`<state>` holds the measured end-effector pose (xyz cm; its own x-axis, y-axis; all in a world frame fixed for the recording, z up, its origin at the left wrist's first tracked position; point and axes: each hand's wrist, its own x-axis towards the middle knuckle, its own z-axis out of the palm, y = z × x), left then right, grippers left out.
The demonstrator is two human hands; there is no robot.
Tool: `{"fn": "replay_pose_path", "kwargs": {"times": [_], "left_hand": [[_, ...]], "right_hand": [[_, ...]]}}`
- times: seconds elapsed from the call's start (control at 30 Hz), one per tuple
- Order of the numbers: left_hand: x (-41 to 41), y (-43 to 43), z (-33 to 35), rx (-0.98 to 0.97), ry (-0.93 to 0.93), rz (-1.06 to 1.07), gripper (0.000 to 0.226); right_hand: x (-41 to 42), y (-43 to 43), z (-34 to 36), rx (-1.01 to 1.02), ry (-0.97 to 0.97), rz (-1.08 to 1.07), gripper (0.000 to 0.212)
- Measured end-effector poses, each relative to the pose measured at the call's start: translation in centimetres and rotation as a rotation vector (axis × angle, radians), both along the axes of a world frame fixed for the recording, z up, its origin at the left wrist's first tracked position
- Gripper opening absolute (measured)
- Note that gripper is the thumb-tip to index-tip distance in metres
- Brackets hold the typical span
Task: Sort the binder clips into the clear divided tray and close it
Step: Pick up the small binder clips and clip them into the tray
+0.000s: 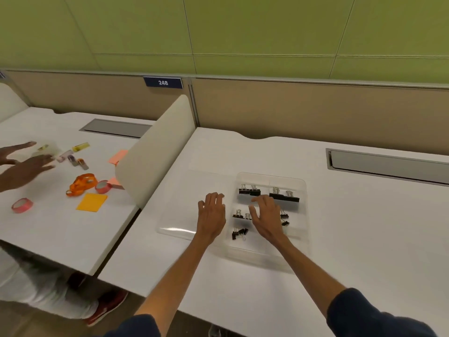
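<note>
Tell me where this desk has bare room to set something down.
Bare desk lies right of the clear tray, in front of the grey cable hatch, and behind the tray. Crowded: binder clips fill the tray under the right hand; the left hand is over its open lid, left of it.

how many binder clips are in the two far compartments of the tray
4 binder clips: one and another in the tray's far left compartment, two bigger ones in the far right. The right hand covers part of the tray, so more could be hidden.
</note>
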<state>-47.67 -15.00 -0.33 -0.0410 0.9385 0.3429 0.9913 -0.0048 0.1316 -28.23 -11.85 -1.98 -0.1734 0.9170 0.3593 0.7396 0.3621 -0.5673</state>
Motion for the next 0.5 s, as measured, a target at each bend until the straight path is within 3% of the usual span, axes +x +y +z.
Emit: {"fn": "replay_pose_path", "kwargs": {"times": [0.5], "left_hand": [[-10.5,2.0,-1.6,-0.040,-0.106,-0.002,0.033]], "right_hand": [[-10.6,2.0,-0.4,0.005,0.074,-0.098,0.023]]}}
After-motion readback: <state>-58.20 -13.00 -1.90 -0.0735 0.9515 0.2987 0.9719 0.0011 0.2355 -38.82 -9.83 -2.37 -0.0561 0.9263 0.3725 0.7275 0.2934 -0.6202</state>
